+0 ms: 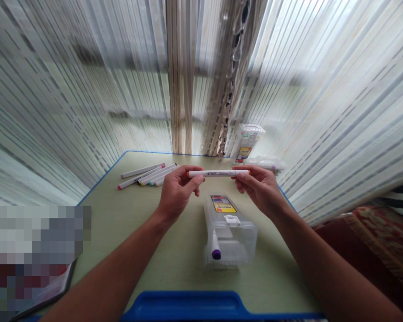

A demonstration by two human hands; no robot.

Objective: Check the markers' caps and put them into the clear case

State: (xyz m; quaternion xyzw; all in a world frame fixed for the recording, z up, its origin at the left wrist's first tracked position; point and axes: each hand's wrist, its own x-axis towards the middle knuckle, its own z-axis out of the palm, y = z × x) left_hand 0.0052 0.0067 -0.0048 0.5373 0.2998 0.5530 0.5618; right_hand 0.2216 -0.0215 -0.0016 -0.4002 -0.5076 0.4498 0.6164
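A white marker with orange ends (218, 173) is held level between my two hands, above the table. My left hand (179, 188) pinches its left end between thumb and fingers. At the other end, my right hand (257, 185) grips it the same way. Below the hands a clear plastic marker case (231, 228) lies on its side, its open end facing me and a yellow label on top. Inside, against the left wall, rests a white marker with a purple cap (216, 253). Several white markers (146, 175) with pink, yellow, teal and dark ends lie loosely at the back left.
Another clear case (246, 143) stands upright at the table's back right, with a clear plastic item (267, 163) beside it. String curtains (137, 89) hang behind the table (110, 223). A blue tray ledge (188, 305) forms the front edge. A blurred-out area covers the lower left.
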